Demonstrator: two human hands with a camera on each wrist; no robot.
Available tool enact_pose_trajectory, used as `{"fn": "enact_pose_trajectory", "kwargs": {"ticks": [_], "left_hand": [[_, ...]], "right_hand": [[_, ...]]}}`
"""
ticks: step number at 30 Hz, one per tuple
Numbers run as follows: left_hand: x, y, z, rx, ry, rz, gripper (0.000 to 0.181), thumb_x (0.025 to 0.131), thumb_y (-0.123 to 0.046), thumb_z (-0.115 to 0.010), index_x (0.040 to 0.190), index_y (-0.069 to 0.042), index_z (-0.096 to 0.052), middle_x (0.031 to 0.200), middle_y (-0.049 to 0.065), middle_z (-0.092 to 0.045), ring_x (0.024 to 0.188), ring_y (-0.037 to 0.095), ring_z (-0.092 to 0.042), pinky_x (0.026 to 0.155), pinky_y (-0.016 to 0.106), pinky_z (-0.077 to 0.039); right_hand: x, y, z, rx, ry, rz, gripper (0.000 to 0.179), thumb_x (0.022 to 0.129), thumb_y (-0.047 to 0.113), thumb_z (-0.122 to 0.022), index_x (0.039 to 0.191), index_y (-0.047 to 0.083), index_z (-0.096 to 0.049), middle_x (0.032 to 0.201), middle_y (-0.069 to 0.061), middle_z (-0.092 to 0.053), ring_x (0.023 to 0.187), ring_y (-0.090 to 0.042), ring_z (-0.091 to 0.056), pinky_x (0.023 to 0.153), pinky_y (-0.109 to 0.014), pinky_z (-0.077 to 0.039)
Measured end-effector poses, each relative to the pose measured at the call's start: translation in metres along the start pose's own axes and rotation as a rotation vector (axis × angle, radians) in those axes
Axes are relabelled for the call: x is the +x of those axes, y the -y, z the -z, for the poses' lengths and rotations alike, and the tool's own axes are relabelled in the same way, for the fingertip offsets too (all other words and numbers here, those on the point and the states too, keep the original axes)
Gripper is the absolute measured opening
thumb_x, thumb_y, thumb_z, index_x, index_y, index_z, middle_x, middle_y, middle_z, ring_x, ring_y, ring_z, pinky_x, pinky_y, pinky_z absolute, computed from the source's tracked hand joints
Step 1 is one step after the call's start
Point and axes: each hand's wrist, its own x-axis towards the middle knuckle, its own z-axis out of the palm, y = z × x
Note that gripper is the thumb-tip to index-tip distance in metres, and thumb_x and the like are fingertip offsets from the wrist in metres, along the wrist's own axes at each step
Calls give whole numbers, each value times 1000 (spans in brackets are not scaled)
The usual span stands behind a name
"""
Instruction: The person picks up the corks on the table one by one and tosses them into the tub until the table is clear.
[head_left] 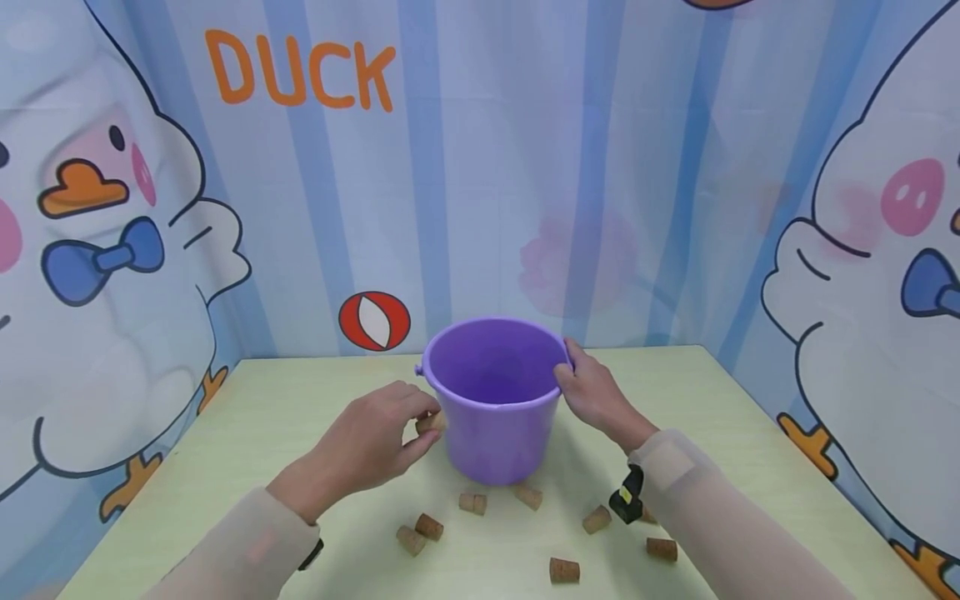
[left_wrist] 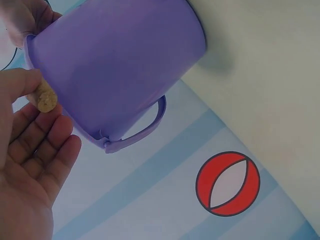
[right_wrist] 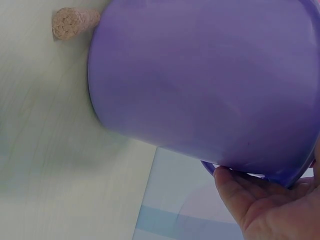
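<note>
A purple bucket stands upright on the table, its mouth facing up. My right hand grips the bucket's right rim, thumb at the inside edge; the right wrist view shows its fingers against the outer wall near the handle. Left of the bucket, my left hand pinches a cork stopper between thumb and fingers, just outside the wall and below the rim. Several cork stoppers lie in front of the bucket, among them a pale one and a dark one. The bucket's floor is hidden.
The pale table ends at a curtain printed with ducks and stripes. A dark cork lies beside my right forearm, and another is partly hidden behind the black wrist device. The bucket's handle hangs at its far side.
</note>
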Motion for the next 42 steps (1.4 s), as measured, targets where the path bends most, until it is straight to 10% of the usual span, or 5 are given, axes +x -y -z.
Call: {"fn": "enact_pose_trajectory", "kwargs": {"ticks": [42], "left_hand": [[34,-6,0,19,-108,-87,11,91,-14,-78,90,-15,-67,81,-8,-58,76,9,-52,64,22,-49]], "right_hand": [[0,1,-1,-10,4,-9,69,100,20,-32,163,0,-13,162,-23,-32,149,-39,-31,120,-55,-29]]}}
